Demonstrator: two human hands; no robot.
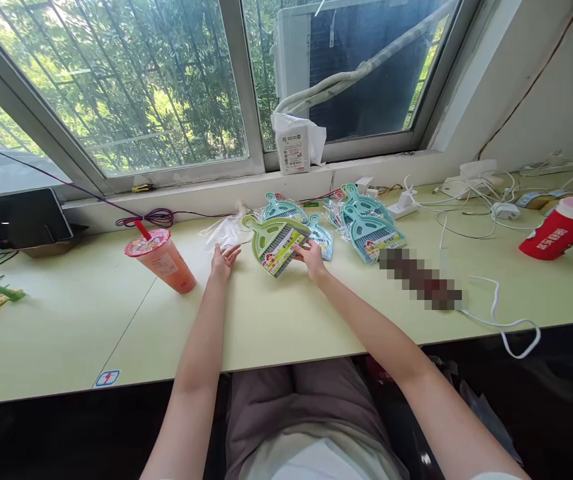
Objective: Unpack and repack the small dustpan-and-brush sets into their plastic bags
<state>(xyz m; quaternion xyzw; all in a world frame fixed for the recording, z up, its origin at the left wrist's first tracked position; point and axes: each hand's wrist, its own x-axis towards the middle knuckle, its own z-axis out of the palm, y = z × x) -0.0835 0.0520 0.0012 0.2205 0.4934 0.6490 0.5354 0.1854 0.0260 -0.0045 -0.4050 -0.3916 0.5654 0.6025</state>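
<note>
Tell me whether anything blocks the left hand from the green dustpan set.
Nothing visible does: only tabletop shows between the left hand and the green dustpan set, which the right hand holds. Crumpled plastic lies beyond, toward the window.

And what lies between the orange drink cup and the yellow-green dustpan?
In the head view, the left hand, with a crumpled clear plastic bag just beyond it.

Teal dustpans (366, 230), orange drink (169, 265) on table (276, 333)

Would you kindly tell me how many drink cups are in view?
2: the orange cup is left of the left hand, and the red cup is at the picture's right edge.
</note>
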